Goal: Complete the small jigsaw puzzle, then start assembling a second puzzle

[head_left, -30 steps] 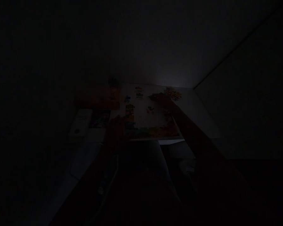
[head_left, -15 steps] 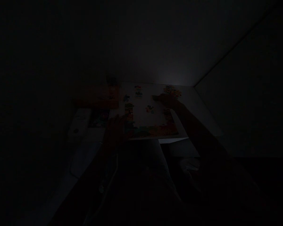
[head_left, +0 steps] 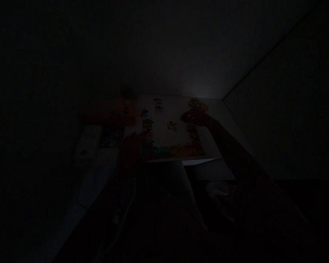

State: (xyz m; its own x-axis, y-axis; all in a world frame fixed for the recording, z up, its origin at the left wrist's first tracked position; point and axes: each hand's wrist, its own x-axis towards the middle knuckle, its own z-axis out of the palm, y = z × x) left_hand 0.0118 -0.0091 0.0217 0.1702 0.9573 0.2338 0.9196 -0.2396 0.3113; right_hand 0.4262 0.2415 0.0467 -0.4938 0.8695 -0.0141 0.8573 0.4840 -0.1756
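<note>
The view is very dark. A partly joined jigsaw puzzle (head_left: 170,151) lies on a white board (head_left: 161,137), its joined pieces running along the left, bottom and right sides. My right hand (head_left: 196,117) is above the puzzle's right side, fingers pinched on a puzzle piece (head_left: 184,117) that they mostly cover. At the puzzle's left edge rests my left hand (head_left: 130,148), fingers stretched out and holding nothing I can see. A small joined cluster (head_left: 172,126) sits inside the frame. Loose pieces (head_left: 158,106) lie towards the top.
A pile of pieces (head_left: 199,105) lies at the board's far right. To the left are an orange box (head_left: 106,118), a white device (head_left: 88,140) and a dark printed picture (head_left: 113,137). A pale wall (head_left: 181,65) stands behind the board.
My right hand has turned and shifted slightly relative to the board, so the piece at its fingertips shows less. My left hand stays at the puzzle's left edge. The whole view has shifted slightly.
</note>
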